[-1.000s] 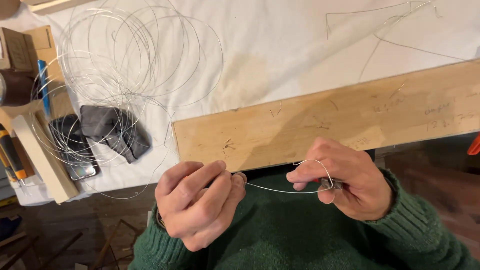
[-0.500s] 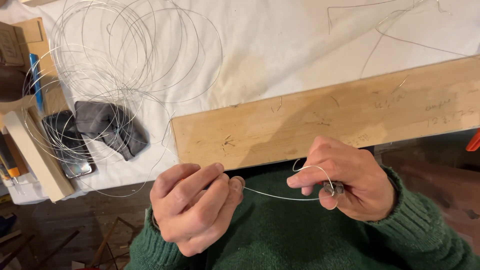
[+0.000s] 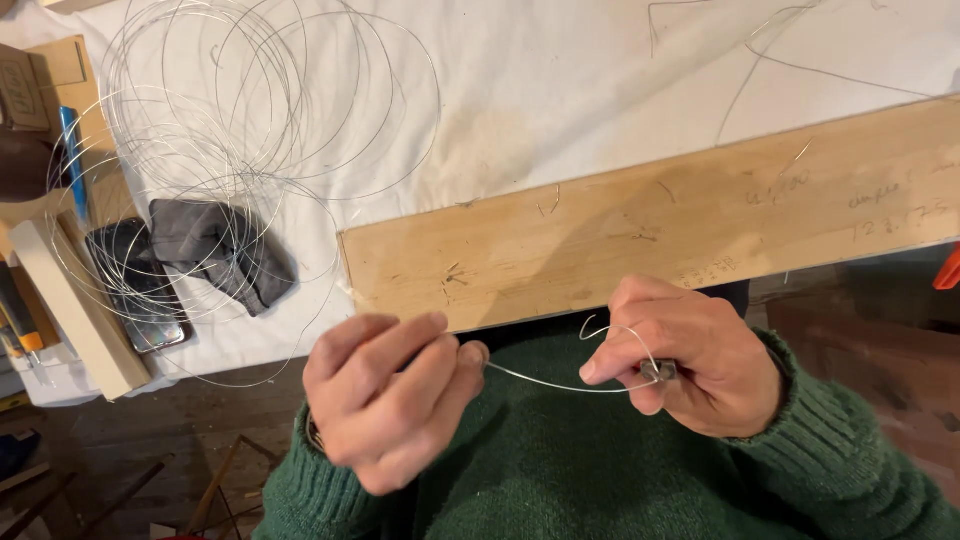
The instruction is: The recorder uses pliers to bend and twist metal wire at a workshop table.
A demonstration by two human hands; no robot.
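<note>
Left hand (image 3: pixel 385 395) is closed to a pinch, thumb and curled fingers gripping one end of a short piece of wire (image 3: pixel 560 385). Right hand (image 3: pixel 690 365) is likewise closed, forefinger and thumb holding the other end, where the wire curls into a small loop over the knuckles; a small dark metal object sits in that grip, too hidden to identify. The wire spans the gap between both hands in a shallow downward bow, just in front of the green sweater (image 3: pixel 600 470) and just short of the near edge of the plank (image 3: pixel 650 235).

Plank lies across a white cloth (image 3: pixel 560 90). Left of the plank's end rest a grey rag (image 3: pixel 225 250) and a dark phone (image 3: pixel 135 285), both overlaid by a large loose coil of wire (image 3: pixel 230 130) spreading beyond the plank's left end. Wood strips (image 3: pixel 75 300) lie left of the coil.

Risk, as judged: the free curled tip near the right fingers could prick skin if the grip slips. Uneven pull could kink the wire. Loose coil strands could snag and drag the phone.
</note>
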